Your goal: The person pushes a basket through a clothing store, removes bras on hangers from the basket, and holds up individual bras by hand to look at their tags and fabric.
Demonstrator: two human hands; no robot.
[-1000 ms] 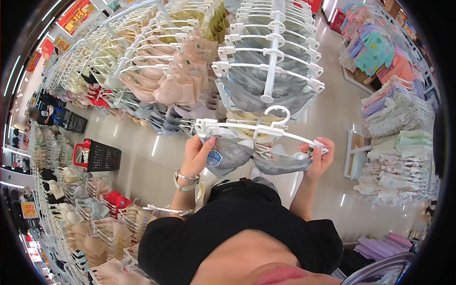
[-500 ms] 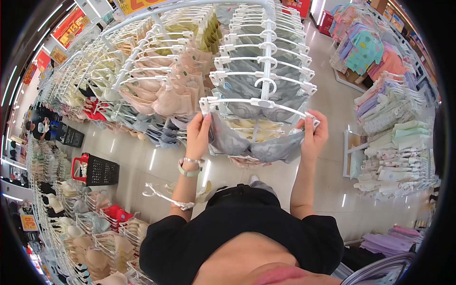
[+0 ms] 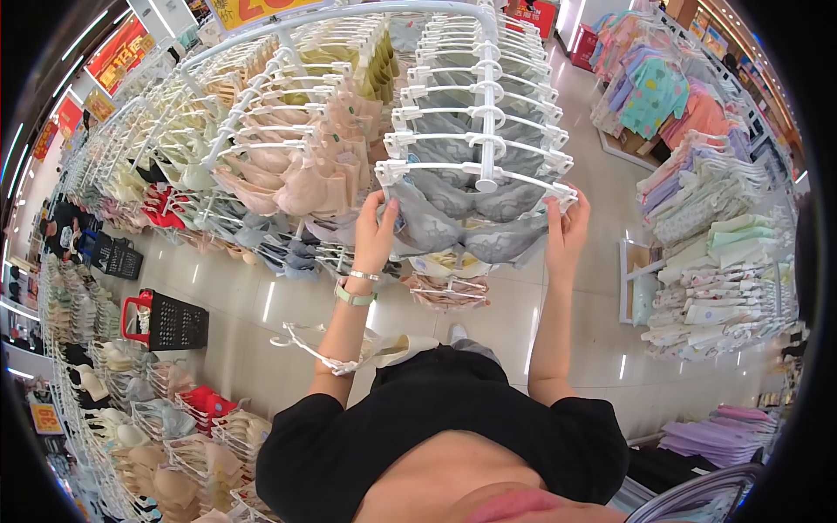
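A grey lace-patterned bra (image 3: 432, 231) hangs from a white clip hanger (image 3: 527, 180) at the front end of a white rail (image 3: 488, 113). My left hand (image 3: 377, 235) pinches the bra's left side, just below the hanger clip. On the other side, my right hand (image 3: 568, 220) has its fingers closed on the bra's edge by the right clip. Several more grey bras on hangers line the rail behind it. Over my left forearm lies another white hanger (image 3: 301, 338), with a cream bra (image 3: 405, 349) beside it, partly hidden by my arm and shirt.
Pink bras (image 3: 301, 183) crowd the neighbouring rail to the left. A black shopping basket (image 3: 179, 322) with a red handle stands on the floor. Racks of folded and hanging clothes (image 3: 715, 288) line the right side. Yellow and pink bras (image 3: 449, 292) hang lower down.
Both hands have moved up and slightly away from me with the grey bra. Its hanger now sits at the rail's end, closer to the other grey bras.
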